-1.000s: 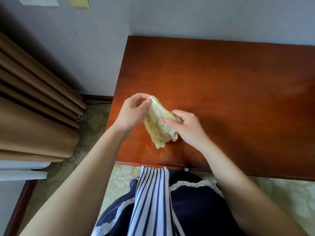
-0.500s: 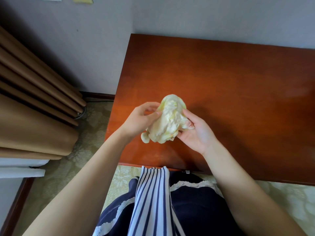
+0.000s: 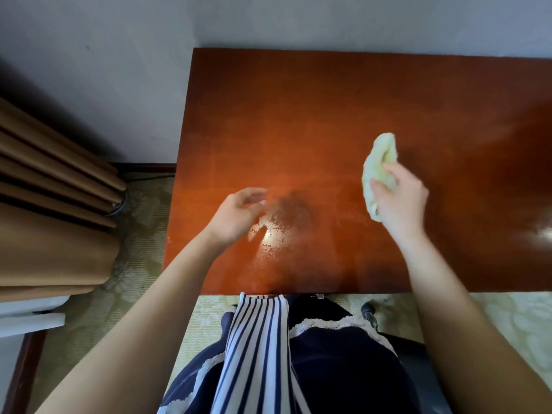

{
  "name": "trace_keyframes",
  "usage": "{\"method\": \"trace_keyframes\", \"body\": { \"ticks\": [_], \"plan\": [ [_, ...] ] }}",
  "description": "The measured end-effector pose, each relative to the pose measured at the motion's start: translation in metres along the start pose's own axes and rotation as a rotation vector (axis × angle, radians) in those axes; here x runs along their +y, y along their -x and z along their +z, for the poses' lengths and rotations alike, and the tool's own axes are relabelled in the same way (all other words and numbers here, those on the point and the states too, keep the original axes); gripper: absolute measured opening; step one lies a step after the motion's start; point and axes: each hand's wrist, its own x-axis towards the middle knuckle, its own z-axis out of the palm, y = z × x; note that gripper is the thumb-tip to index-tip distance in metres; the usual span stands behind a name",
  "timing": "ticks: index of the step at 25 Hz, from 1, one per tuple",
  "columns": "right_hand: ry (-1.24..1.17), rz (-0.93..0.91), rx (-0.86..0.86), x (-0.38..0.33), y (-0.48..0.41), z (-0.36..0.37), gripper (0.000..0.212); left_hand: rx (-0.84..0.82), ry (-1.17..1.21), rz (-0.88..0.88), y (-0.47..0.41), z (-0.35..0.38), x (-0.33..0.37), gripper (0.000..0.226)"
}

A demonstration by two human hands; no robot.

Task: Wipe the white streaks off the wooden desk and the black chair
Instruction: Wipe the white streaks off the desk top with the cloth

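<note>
Cloth in the right hand, streaky patch by the left

The right hand point(image 3: 400, 201) grips a bunched yellow cloth point(image 3: 379, 162) over the worktop point(image 3: 328, 100), right of its middle. The left hand point(image 3: 239, 213) hangs loose-fingered, holding nothing, towards the front left corner. A speckled whitish patch point(image 3: 268, 234) lies just beside that left hand, so I'd say the cloth must travel left and towards the front edge

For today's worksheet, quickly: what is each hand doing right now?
Left hand: open, holding nothing.
Right hand: grips the crumpled pale yellow cloth.
</note>
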Motion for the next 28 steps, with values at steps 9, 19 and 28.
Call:
{"method": "trace_keyframes", "body": {
  "ticks": [9, 19, 28],
  "plan": [
    [0.402, -0.353, -0.250, 0.021, 0.045, 0.057, 0.058, 0.003, -0.269, -0.036, -0.003, 0.001, -0.025, 0.030],
    [0.310, -0.531, -0.291, -0.005, 0.084, 0.117, 0.038, 0.142, -0.302, 0.073, 0.001, -0.002, -0.029, 0.028],
    [0.270, -0.817, -0.395, 0.059, 0.112, 0.084, 0.036, -0.010, -0.456, 0.189, -0.019, 0.036, -0.001, 0.028]
  ]
}}
